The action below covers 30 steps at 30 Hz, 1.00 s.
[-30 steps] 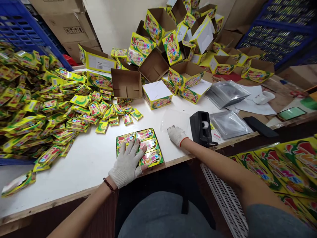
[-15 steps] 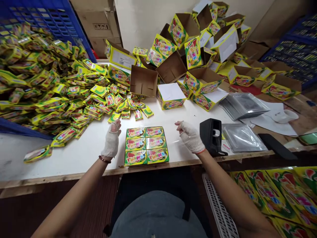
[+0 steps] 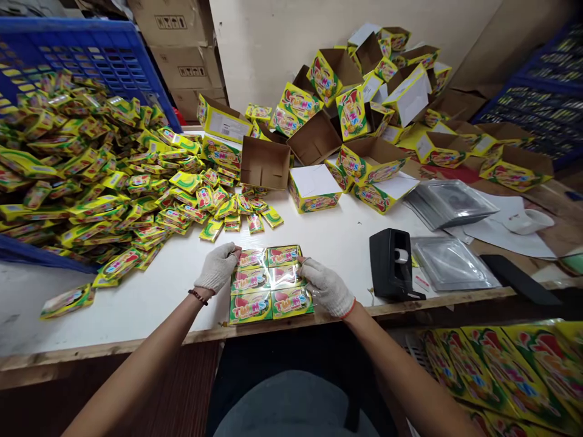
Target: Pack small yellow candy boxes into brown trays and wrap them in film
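Observation:
A flat, shiny package of several small yellow-green boxes (image 3: 271, 285) in two columns lies at the table's front edge. My left hand (image 3: 221, 267), in a white fingertip-less glove with a bead bracelet at the wrist, grips its upper left side. On the opposite side my right hand (image 3: 324, 285), gloved the same way, has thumb and fingers closed on the upper right edge. A black tape dispenser (image 3: 390, 264) stands to the right of my right hand. Loose small boxes (image 3: 212, 230) lie beyond my left hand.
A blue crate (image 3: 150, 79) spills a big heap of small boxes at the left. Open display cartons (image 3: 314, 136) are piled at the back. Clear plastic trays (image 3: 450, 264) lie right of the dispenser. Packed yellow cartons (image 3: 501, 364) sit below the table at the lower right.
Both hands have moved inward from either side of the package and now hold its upper left and right edges. The camera view has tilted slightly up.

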Tool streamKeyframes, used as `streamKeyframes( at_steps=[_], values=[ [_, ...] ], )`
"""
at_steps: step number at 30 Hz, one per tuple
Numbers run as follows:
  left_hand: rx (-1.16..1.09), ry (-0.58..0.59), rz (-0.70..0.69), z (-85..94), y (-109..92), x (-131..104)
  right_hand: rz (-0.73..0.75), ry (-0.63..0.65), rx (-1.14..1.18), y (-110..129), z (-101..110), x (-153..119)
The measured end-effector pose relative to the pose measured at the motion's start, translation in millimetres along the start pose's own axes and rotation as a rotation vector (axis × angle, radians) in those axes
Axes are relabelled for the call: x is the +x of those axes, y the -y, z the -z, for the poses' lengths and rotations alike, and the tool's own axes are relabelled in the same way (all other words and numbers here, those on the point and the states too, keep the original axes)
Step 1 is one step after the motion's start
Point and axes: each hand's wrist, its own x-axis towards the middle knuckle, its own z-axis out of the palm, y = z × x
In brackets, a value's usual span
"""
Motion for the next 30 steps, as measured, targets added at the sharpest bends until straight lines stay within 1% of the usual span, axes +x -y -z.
streamKeyframes(
  at_steps=[1, 3, 5, 6, 8, 9, 11, 12, 13, 14, 16, 17, 18, 19, 20, 23, 26, 28, 30],
  values=[
    [0.068, -0.002, -0.019, 2.9, -2, 1, -0.013, 0.007, -0.001, 0, -1, -1],
    [0.291, 0.004, -0.094, 5.7, -12, 3, -0.027, 0.007, 0.014, 0, -3, -4],
    [0.530, 0.063, -0.259, -0.3, -30, 5, -0.036, -0.004, 0.042, 2, -3, -6],
    [0.607, 0.123, -0.374, -7.6, -42, 6, -0.043, -0.008, 0.058, 3, -2, -6],
    [0.635, 0.279, -0.603, -29.1, -66, 8, -0.067, -0.005, 0.086, 6, 2, -4],
    [0.627, 0.338, -0.682, -41.5, -76, 8, -0.085, -0.002, 0.103, 9, 3, -3],
    [0.636, 0.375, -0.762, -63.7, -92, 6, -0.133, -0.005, 0.156, 15, 6, -2],
    [0.658, 0.364, -0.774, -71.7, -96, 5, -0.170, -0.029, 0.197, 19, 6, -3],
    [0.683, 0.348, -0.777, -77.0, -97, 4, -0.231, -0.088, 0.247, 24, 5, -6],
    [0.703, 0.335, -0.778, -79.9, -97, 4, -0.322, -0.172, 0.302, 30, 4, -9],
    [0.727, 0.334, -0.788, -80.2, -95, 3, -0.585, -0.345, 0.443, 42, 1, -18],
    [0.730, 0.337, -0.795, -78.9, -94, 3, -0.728, -0.395, 0.525, 48, 1, -23],
    [0.730, 0.339, -0.802, -77.4, -93, 3, -0.851, -0.404, 0.606, 54, 1, -26],
    [0.728, 0.342, -0.807, -76.1, -93, 3, -0.936, -0.379, 0.677, 59, 2, -28],
    [0.727, 0.347, -0.811, -75.1, -93, 3, -0.980, -0.339, 0.731, 65, 3, -29],
    [0.734, 0.358, -0.805, -74.4, -95, 2, -1.006, -0.262, 0.786, 77, 10, -27],
    [0.742, 0.376, -0.809, -74.6, -97, 1, -1.058, -0.272, 0.829, 84, 11, -27],
    [0.750, 0.383, -0.815, -74.3, -97, 1, -1.087, -0.306, 0.849, 88, 8, -33],
    [0.766, 0.392, -0.811, -74.0, -99, 0, -1.111, -0.299, 0.828, 92, 4, -40]
  ],
)
